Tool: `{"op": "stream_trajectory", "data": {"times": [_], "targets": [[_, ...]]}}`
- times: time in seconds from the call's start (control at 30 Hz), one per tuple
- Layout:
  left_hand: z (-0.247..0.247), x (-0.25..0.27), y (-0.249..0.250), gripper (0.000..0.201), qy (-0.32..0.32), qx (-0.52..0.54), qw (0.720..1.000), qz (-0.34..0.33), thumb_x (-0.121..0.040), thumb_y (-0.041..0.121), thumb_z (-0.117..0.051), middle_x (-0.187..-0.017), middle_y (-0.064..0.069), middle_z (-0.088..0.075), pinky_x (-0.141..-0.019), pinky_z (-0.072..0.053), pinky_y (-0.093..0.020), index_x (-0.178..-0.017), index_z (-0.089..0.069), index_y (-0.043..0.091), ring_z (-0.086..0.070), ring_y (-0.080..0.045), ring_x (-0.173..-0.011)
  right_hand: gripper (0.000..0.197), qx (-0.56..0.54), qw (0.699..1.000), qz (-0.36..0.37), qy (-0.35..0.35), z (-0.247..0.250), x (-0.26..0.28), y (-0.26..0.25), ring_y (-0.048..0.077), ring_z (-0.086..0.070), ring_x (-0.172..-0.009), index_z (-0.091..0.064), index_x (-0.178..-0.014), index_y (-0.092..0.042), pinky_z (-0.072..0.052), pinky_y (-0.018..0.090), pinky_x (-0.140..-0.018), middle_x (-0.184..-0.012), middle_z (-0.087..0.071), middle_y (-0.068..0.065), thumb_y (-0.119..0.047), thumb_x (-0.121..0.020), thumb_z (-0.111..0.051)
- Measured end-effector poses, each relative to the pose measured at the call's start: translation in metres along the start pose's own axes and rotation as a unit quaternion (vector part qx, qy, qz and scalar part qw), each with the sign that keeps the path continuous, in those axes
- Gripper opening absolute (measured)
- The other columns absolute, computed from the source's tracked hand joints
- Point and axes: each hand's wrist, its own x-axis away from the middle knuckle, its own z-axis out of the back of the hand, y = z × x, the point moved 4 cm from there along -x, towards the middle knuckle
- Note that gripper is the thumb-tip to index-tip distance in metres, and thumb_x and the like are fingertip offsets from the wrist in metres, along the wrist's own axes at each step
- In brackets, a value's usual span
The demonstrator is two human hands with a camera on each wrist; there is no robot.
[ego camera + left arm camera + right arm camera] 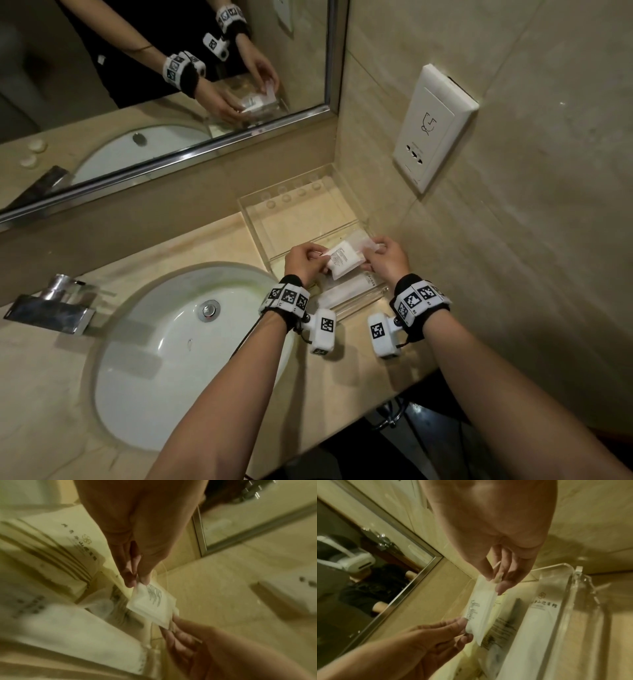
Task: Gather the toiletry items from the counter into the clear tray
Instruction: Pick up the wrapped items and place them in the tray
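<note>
Both hands hold one small white sachet over the near half of the clear tray, which sits on the worktop in the corner between the mirror and the tiled wall, right of the sink. Left hand: thumb and fingers pressed together, pinching the sachet's left corner. Right hand: fingers pinching the opposite corner; a second thin clear wrapper seems caught in that pinch, not resolved. The sachet's long axis runs left to right between the two pinches, roughly across the tray's long axis; printed face up in the head view. Directly beneath it lie long white packets already in the tray, their length parallel to the tray's front wall. Judgement: placement step; sachet is above the tray interior, so the remaining move is chiefly downward, with both hands equally near. Whether it touches the packets below cannot be told. Two small white caps appear only as a reflection in the mirror.
</note>
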Motion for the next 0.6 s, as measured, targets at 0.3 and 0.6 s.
{"op": "stream_trajectory", "data": {"times": [0.3, 0.6], "targets": [[-0.008, 0.000, -0.006, 0.018, 0.032, -0.157, 0.987, -0.007, -0.080, -0.001, -0.066, -0.084, -0.004, -0.061, -0.062, -0.042, -0.019, -0.095, -0.067, 0.009, -0.057, -0.016, -0.076, 0.017, 0.194, 0.981, -0.014, 0.022, 0.001, -0.004, 0.009, 0.029, -0.068, -0.092, -0.059, -0.109, -0.015, -0.059, 0.041, -0.080, -0.111, -0.067, 0.014, -0.014, -0.092, -0.058], [-0.013, -0.001, -0.010, 0.018, 0.024, -0.193, 0.981, -0.025, -0.083, 0.001, -0.061, -0.101, -0.012, -0.065, -0.081, -0.054, -0.034, -0.098, -0.066, 0.011, -0.063, -0.025, -0.090, 0.035, 0.296, 0.955, 0.021, 0.024, -0.001, 0.002, 0.009, 0.036, -0.058, -0.117, -0.054, -0.129, -0.001, -0.048, 0.039, -0.097, -0.131, -0.057, 0.020, -0.010, -0.095, -0.055]]}}
